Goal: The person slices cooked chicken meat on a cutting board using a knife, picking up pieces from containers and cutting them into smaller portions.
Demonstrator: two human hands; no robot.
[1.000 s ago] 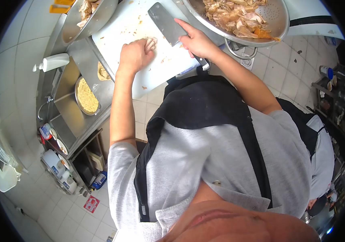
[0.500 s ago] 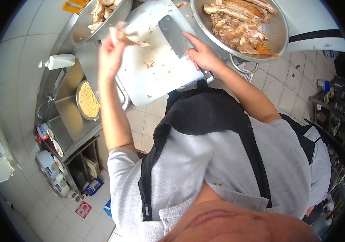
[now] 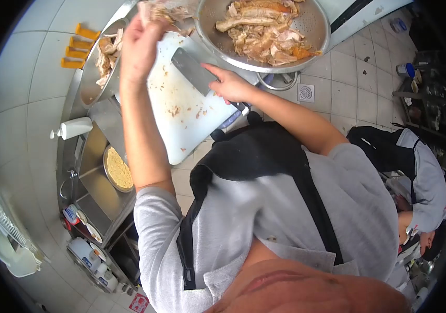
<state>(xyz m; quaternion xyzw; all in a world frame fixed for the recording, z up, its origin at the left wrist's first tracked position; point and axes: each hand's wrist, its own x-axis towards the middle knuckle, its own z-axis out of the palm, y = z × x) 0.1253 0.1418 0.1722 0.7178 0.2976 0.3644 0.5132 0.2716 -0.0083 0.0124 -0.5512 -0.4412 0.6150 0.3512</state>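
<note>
Left hand [image 3: 140, 49] is pinching meat [image 3: 156, 11] near the far end of the board [image 3: 168, 120]; remotely, I'm seeing right hand [image 3: 230, 86] gripping cleaver [image 3: 190, 72], colander [image 3: 315, 26] standing beyond.

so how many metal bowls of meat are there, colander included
2: a bowl left of the board, and the colander at its upper right; others may be hidden.
</note>
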